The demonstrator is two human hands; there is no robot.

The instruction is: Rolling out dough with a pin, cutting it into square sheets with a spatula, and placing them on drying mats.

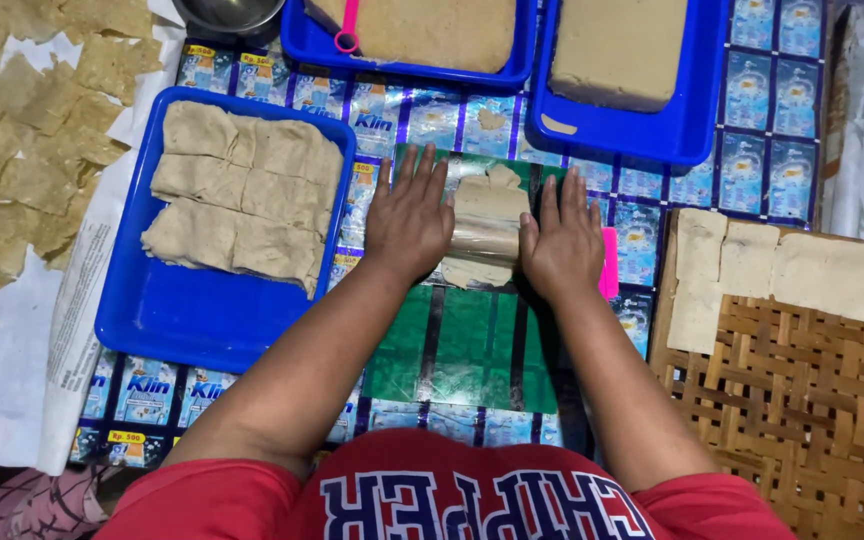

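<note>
Both palms press flat, fingers spread: the left hand [409,217] and right hand [562,243] on either end of a clear roller [487,240] over beige dough [490,200], just right of the blue tray [167,315]

Flattened tan dough [489,215] on green sheet [467,350]

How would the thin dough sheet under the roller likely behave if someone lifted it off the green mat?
The dough sheet looks very thin with ragged edges, so it would probably flop and tear easily. It lies flat on the green mat, pressed under the clear roller by the left hand and right hand, so it may cling. It is likely light.
</note>
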